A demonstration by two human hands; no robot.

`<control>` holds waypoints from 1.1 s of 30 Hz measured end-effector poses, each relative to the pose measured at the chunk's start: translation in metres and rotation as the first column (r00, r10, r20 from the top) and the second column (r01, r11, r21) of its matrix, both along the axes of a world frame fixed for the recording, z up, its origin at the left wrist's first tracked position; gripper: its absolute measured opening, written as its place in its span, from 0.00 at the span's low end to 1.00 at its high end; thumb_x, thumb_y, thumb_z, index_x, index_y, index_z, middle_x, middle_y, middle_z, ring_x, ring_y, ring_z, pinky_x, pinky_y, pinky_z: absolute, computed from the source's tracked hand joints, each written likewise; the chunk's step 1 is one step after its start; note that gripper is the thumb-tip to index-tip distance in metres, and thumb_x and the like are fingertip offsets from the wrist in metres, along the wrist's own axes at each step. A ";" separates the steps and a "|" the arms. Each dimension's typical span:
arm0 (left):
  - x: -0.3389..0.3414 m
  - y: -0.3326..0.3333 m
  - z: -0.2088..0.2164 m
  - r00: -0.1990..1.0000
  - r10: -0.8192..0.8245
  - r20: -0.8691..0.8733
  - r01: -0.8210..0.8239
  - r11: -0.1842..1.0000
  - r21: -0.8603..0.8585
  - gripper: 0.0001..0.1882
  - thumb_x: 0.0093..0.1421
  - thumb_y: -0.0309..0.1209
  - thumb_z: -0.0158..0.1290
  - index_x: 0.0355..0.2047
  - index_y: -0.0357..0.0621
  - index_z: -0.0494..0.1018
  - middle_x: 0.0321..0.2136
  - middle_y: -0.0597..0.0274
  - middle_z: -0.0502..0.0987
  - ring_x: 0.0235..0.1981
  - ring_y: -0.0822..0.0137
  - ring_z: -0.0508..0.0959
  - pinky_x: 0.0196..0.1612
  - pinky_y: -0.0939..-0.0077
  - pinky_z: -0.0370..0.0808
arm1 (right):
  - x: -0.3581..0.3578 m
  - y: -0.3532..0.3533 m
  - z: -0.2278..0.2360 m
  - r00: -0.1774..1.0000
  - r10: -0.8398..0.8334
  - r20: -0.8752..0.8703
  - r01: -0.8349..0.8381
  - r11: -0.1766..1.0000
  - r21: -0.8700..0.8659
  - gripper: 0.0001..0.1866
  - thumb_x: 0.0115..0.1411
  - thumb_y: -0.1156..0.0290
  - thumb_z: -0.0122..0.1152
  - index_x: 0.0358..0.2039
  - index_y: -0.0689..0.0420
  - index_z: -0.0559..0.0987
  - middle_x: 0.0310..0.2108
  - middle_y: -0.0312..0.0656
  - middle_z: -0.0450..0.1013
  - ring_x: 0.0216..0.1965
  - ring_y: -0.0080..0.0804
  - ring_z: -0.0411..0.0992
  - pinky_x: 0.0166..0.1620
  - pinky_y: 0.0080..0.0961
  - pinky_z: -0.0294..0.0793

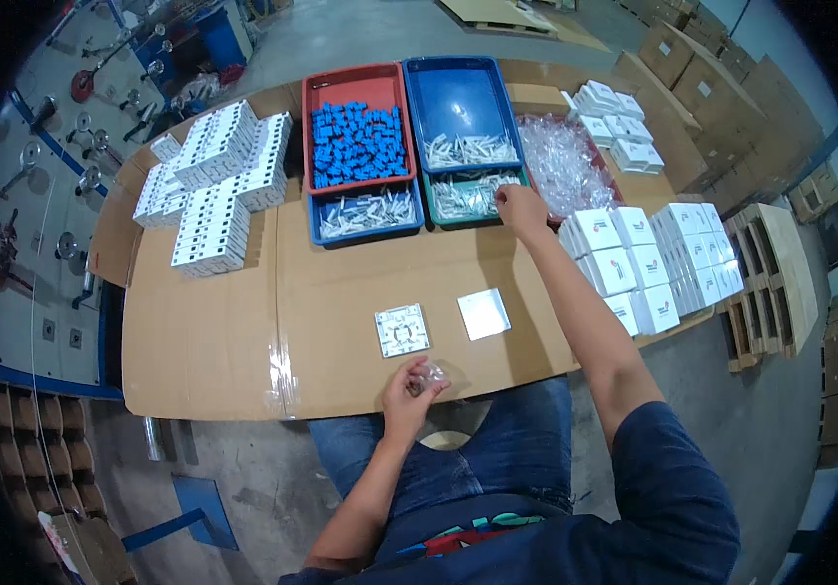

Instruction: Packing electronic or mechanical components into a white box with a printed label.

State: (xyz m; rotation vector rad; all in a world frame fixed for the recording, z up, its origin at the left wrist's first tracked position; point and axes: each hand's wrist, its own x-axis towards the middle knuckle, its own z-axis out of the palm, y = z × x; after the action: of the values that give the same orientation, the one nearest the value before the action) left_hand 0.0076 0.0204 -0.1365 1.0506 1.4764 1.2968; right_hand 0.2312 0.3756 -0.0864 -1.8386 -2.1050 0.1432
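Observation:
My left hand [404, 402] is closed round a small crumpled clear plastic bag [433, 372] at the near edge of the cardboard-covered table. Just beyond it lies a square white plate [402, 331] with a round cut-out pattern, apparently the inner side of a faceplate. To its right rests a plain white square cover [483, 314]. My right hand [521, 210] is stretched out to the right end of a green tray [468, 223] holding small white parts [468, 197]. Its fingers are drawn together there; what they hold, if anything, is too small to make out.
A red tray [306, 127] holds blue pieces, with a blue tray [323, 237] of white pieces below it. Another blue tray [458, 93] stands behind. Clear bags [565, 166] fill a red tray. Stacked white units [214, 229] stand left, white boxes [609, 268] right.

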 end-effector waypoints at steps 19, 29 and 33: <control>-0.006 0.005 0.004 0.976 -0.180 -0.119 0.188 0.981 0.055 0.25 0.54 0.29 0.70 0.52 0.40 0.77 0.41 0.61 0.81 0.41 0.70 0.80 0.47 0.73 0.78 | -0.001 0.053 -0.041 0.987 0.031 0.156 -0.061 0.980 0.187 0.07 0.58 0.67 0.64 0.34 0.56 0.82 0.39 0.49 0.77 0.38 0.54 0.80 0.41 0.48 0.80; -0.010 0.004 -0.003 0.982 -0.189 -0.032 0.190 0.981 0.045 0.25 0.57 0.26 0.69 0.54 0.38 0.75 0.44 0.62 0.81 0.46 0.71 0.78 0.52 0.74 0.74 | 0.021 0.053 -0.009 0.522 -0.129 -0.843 -0.047 0.983 -0.180 0.07 0.67 0.69 0.60 0.38 0.58 0.82 0.34 0.39 0.84 0.22 0.21 0.72 0.22 0.22 0.70; -0.012 0.002 -0.009 0.974 -0.193 0.119 0.189 0.981 0.044 0.23 0.59 0.24 0.67 0.54 0.37 0.74 0.45 0.61 0.80 0.48 0.71 0.79 0.54 0.74 0.75 | 0.031 0.013 0.011 0.412 -0.185 -0.892 -0.044 0.974 -0.223 0.09 0.65 0.68 0.63 0.43 0.56 0.84 0.31 0.32 0.81 0.23 0.17 0.69 0.22 0.18 0.66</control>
State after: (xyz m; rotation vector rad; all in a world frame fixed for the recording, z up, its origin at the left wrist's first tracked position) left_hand -0.0044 0.0226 -0.1454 1.0866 1.2346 1.2289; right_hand 0.2620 0.3886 -0.0757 -1.3730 -1.2041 1.1321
